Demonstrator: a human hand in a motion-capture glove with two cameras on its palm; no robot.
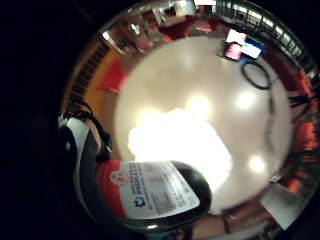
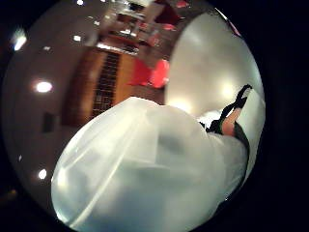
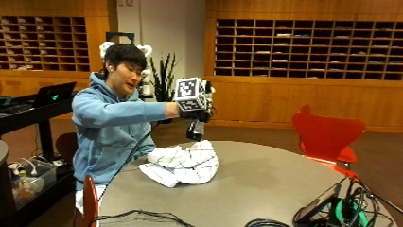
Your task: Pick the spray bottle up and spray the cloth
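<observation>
A round grey worktop (image 3: pixel 264 184) carries a crumpled white cloth (image 3: pixel 182 164) with thin dark lines, lying near the seated person's edge. Above the cloth the gloved right hand (image 3: pixel 195 113) has its fingers curled around a spray bottle (image 3: pixel 195 130), held in the air clear of the cloth. In the little finger side palm view the bottle's dark body and red-and-white label sit close against the palm; whether any liquid is inside cannot be told. A red chair (image 3: pixel 327 135) stands beyond the worktop.

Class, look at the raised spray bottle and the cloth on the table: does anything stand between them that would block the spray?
Nothing visible does. The gloved right hand holds the spray bottle just above the crumpled cloth on the table, with only open air between them.
</observation>
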